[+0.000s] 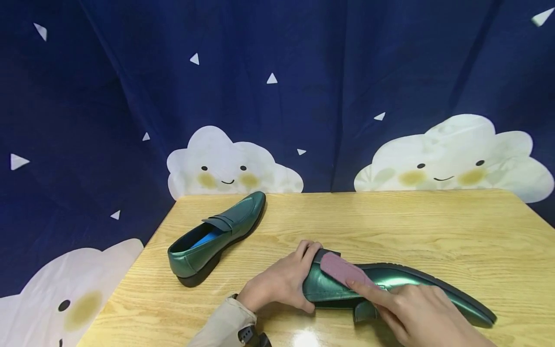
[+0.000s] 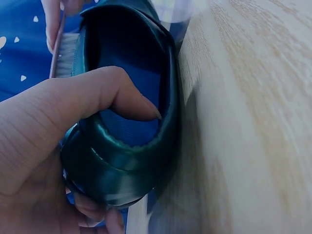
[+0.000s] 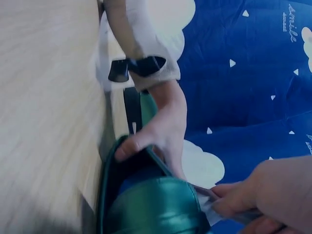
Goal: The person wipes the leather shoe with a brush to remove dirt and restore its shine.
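A shiny green loafer (image 1: 401, 277) is tipped on its side on the table's front right, its dark sole facing away and its toe to the right. My left hand (image 1: 283, 283) grips the heel end; in the left wrist view the thumb reaches inside over the blue insole (image 2: 131, 92), with fingers round the heel. My right hand (image 1: 427, 311) holds a pink-backed brush (image 1: 344, 270), its index finger stretched along the back. White bristles (image 2: 67, 57) lie against the shoe's upturned side near the heel.
The matching green loafer (image 1: 240, 219) stands upright on its sole at the left, toe towards the back. Beneath everything is a light wooden table (image 1: 433, 226). A dark blue curtain (image 1: 303, 111) with clouds and white triangles hangs behind its far edge.
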Tool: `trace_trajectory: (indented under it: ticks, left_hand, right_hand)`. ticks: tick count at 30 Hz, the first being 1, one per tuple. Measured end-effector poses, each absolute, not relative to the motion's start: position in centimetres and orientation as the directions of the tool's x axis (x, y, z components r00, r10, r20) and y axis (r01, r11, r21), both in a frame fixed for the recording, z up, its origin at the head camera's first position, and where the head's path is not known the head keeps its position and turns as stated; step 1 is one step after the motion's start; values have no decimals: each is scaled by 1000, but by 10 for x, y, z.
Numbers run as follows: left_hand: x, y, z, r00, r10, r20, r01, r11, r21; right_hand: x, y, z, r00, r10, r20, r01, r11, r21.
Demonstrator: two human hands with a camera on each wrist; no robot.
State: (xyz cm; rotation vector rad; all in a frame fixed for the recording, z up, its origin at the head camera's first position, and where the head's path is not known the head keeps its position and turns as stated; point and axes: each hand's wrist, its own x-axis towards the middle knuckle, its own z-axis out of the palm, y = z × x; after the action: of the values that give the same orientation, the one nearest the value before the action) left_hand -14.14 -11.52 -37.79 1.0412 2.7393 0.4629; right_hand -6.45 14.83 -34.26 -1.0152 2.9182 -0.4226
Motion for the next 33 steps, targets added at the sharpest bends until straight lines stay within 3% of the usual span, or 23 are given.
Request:
trace_trajectory:
  ticks: [3,9,11,16,18,21,28,30,33]
  left_hand:
    - [-141,-115,-379,-740,670,-54,614,706,352]
    - [-141,-117,-379,-735,677,-24,626,692,359]
    - [-141,-117,-379,-734,679,-19,629,691,357]
    - [-142,-116,-379,-731,681,-31,632,694,343]
    - [-142,-116,-380,-729,683,-35,634,694,343]
    - [-142,-115,-380,-729,684,-38,634,695,341]
    - [-141,-116,-380,-728,685,-19,636,685,355]
    - [-141,-116,-381,-727,686,-13,637,682,358]
    - [-141,-116,-380,-733,680,-29,627,691,359]
  right_hand:
    - [-64,150,-343,-789,-613,45,-602,756,-258]
    - [-63,147,-345,-647,-760,65,-715,574,-400]
    - [-63,147,-345,-651,-756,73,-718,582,-382]
    - [-66,153,-342,-822,-569,19,-559,801,-214]
    - [-67,154,-342,-854,-520,3,-512,840,-178]
    - [-66,155,-342,-826,-564,18,-555,806,-206]
    - [-63,152,-346,-616,-781,107,-750,540,-382]
    - [-63,152,-346,-609,-788,96,-749,530,-398]
    - [-64,154,-342,-705,-709,24,-669,653,-354]
